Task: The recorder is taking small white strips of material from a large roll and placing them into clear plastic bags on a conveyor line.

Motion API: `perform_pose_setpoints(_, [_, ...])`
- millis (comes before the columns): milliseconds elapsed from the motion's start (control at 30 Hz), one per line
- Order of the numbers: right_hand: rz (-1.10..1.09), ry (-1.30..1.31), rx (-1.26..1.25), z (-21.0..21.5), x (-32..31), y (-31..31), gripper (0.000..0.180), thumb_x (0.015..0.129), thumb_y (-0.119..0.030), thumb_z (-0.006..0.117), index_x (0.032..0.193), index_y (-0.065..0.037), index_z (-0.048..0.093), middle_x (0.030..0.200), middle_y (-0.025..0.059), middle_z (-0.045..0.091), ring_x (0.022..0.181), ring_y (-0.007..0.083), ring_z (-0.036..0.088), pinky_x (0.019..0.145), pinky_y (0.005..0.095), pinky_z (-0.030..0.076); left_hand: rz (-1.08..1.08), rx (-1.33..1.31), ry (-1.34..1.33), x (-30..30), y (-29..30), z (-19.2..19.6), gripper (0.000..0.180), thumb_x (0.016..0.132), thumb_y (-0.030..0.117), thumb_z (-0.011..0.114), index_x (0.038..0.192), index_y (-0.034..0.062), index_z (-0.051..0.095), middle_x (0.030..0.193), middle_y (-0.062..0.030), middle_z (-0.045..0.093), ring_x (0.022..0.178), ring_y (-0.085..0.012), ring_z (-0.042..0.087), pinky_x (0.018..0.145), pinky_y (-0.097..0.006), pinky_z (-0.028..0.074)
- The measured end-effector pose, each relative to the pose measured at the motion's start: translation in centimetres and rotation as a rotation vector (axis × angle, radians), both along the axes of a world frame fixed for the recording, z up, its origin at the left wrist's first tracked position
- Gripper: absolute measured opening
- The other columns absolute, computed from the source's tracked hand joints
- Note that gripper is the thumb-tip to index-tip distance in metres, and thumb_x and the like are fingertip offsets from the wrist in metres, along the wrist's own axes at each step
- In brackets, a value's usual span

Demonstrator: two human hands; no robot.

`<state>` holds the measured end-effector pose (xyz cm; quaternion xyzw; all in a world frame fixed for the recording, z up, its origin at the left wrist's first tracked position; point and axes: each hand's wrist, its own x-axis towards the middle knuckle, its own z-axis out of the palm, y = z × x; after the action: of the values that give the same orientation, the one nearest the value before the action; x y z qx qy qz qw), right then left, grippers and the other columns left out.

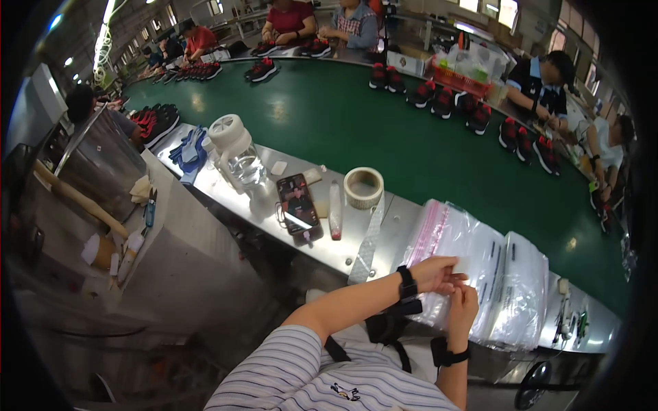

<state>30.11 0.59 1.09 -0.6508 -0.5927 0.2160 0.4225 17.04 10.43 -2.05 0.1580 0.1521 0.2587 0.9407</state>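
Here | plastic bags (480, 243) beneath fingers (445, 262) (contact unclear) | bent, cannot tell if grasping

Ceiling light (104, 34) bright; glare on plastic bags (480, 253); lower left dim; fisheye edges bent, black.

One fisheye looks down from the head, near above left grip (433, 275) and right grip (464, 307), across the desk (301, 113) beyond.

Glossy plastic bags (485, 274); smooth metal ledge (394, 236).
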Motion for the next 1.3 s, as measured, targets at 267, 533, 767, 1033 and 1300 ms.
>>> perform_pose_setpoints(267, [0.035,0.274,0.181,3.7,4.2,-0.4,0.007,0.084,-0.004,0.052,0.083,0.002,0.056,0.099,0.0105,0.059,0.094,0.0204,0.053,0.084,0.0306,0.039,-0.111,0.649,0.646,3.5,1.8,0.4,0.028,0.086,0.010,0.038,0.109,-0.0018,0.049,0.086,-0.0148,0.061,0.072,-0.0243,0.066,0.054,-0.031,0.054])
perform_pose_setpoints(533, [0.311,-0.091,0.138,4.0,1.4,-1.2,0.030,0.073,-0.007,0.063,0.102,-0.001,0.055,0.111,0.0122,0.056,0.105,0.0302,0.048,0.092,0.0386,0.036,-0.135,0.145,0.363,2.1,1.4,2.1,0.028,0.091,0.027,0.044,0.100,0.0005,0.045,0.094,-0.0162,0.053,0.076,-0.0292,0.061,0.064,-0.036,0.055])
perform_pose_setpoints(767, [0.214,-0.533,0.214,4.1,-0.8,-1.7,0.032,0.066,-0.005,0.065,0.098,-0.004,0.061,0.109,0.0116,0.056,0.099,0.0314,0.051,0.081,0.0388,0.043,0.135,0.234,0.430,-4.7,-4.7,7.5,0.044,0.092,0.030,0.046,0.122,0.0001,0.037,0.122,-0.0152,0.044,0.086,-0.0279,0.063,0.067,-0.028,0.053])
perform_pose_setpoints(1033, [0.183,-0.161,-0.006,2.5,-1.0,0.2,0.009,0.080,-0.010,0.057,0.084,-0.004,0.062,0.080,0.0083,0.060,0.065,0.0192,0.056,0.057,0.0315,0.044,0.160,0.232,0.624,-6.8,-9.2,3.3,0.035,0.092,0.026,0.048,0.118,0.0016,0.046,0.108,-0.0075,0.057,0.088,-0.0142,0.061,0.069,-0.025,0.050])
perform_pose_setpoints(1300, [-0.573,0.767,0.182,7.2,13.6,-0.2,0.013,0.089,-0.018,0.050,0.085,-0.006,0.055,0.081,0.0014,0.055,0.065,0.0084,0.051,0.055,0.0221,0.039,0.498,0.301,0.992,-17.1,-15.2,1.7,0.026,0.090,0.023,0.052,0.106,0.0030,0.056,0.086,-0.0052,0.062,0.065,-0.0087,0.055,0.056,-0.020,0.044])
